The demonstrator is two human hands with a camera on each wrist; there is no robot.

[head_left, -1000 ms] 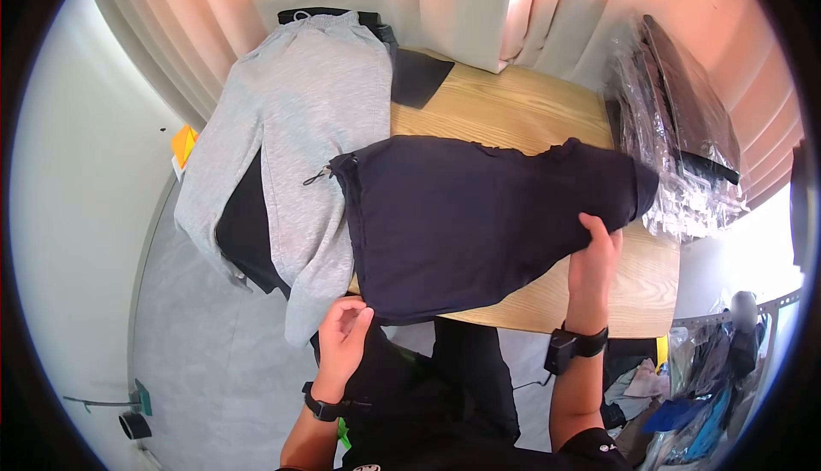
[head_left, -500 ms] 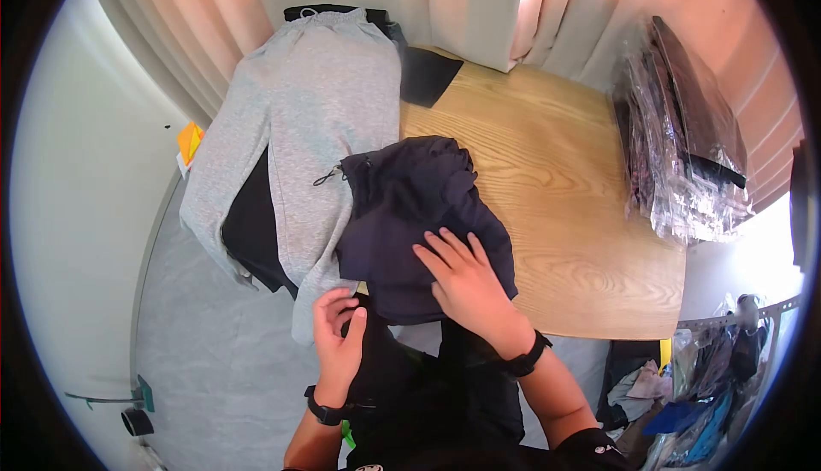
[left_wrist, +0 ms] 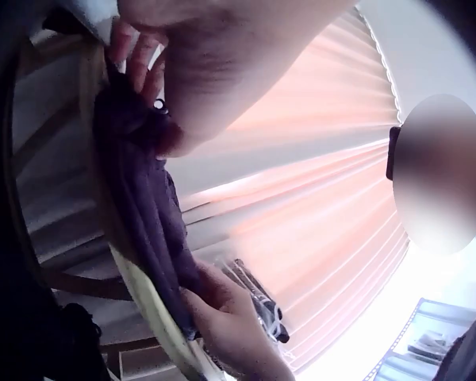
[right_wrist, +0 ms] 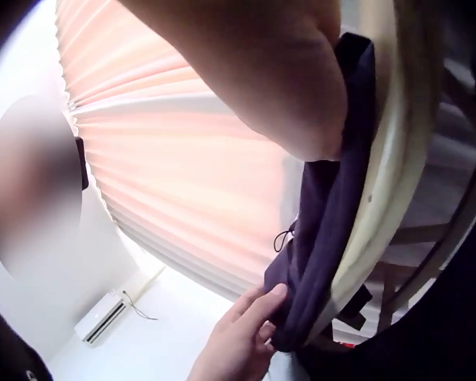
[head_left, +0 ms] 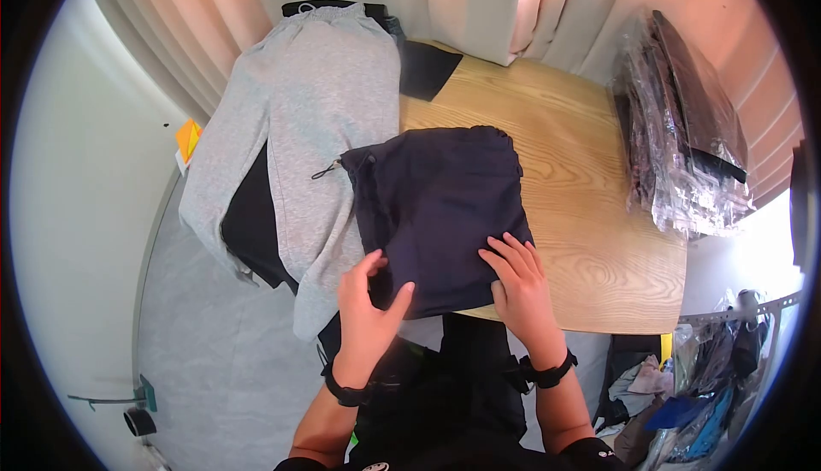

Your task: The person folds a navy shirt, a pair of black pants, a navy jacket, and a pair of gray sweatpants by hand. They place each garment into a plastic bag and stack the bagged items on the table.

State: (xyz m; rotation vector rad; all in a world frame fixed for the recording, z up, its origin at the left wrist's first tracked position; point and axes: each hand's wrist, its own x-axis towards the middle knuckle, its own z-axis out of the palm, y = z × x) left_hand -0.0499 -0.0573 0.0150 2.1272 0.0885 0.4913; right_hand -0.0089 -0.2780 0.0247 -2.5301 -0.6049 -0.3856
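Observation:
A pair of dark navy pants (head_left: 453, 206), folded into a squarish bundle, lies at the table's front edge. Its waistband faces left, with a thin drawcord (head_left: 325, 171) sticking out. My left hand (head_left: 366, 317) is at the bundle's lower left corner, thumb and fingers spread apart over the fabric. On the lower right side rests my right hand (head_left: 523, 293), its fingers laid fairly straight on the cloth. In the right wrist view the pants (right_wrist: 321, 230) form a layered stack along the table edge, and the left thumb touches their front.
Grey sweatpants (head_left: 333, 86) lie spread on the left, legs hanging past the edge, over a black garment (head_left: 250, 227). Plastic-bagged clothes (head_left: 684, 129) are piled at the right of the wooden table (head_left: 599, 274). Curtains (head_left: 479, 9) hang behind; a rack with clothes (head_left: 714, 385) stands lower right.
The long right part of the pants has been folded over to the left, and the bundle now lies flatter and squarer. My right hand came inward, then to the right edge; the left moved up onto the cloth.

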